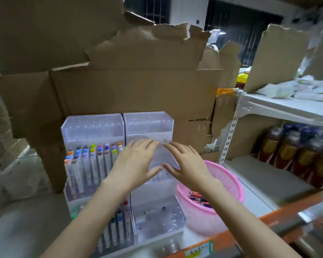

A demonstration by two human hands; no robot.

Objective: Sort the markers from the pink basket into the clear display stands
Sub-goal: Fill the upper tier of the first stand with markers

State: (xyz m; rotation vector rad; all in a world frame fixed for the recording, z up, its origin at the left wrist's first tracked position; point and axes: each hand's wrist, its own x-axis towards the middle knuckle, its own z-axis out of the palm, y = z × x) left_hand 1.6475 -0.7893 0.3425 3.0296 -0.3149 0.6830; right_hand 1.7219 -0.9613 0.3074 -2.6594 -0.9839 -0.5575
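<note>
Two clear tiered display stands sit side by side on the shelf. The left stand [93, 131] holds several markers [93, 161] with coloured caps in its middle and lower tiers. The right stand [148, 125] looks nearly empty. A pink basket [229, 185] to its right has several markers [199, 198] lying in it. My left hand [134, 164] and my right hand [186, 164] hover with straight, spread fingers in front of the right stand's middle tier, thumbs almost meeting. Neither hand holds anything.
Torn cardboard boxes [131, 86] rise right behind the stands. A white metal shelf unit [280, 108] on the right carries bottles [295, 151] below and packets above. An orange shelf edge [231, 237] runs along the front with a yellow label.
</note>
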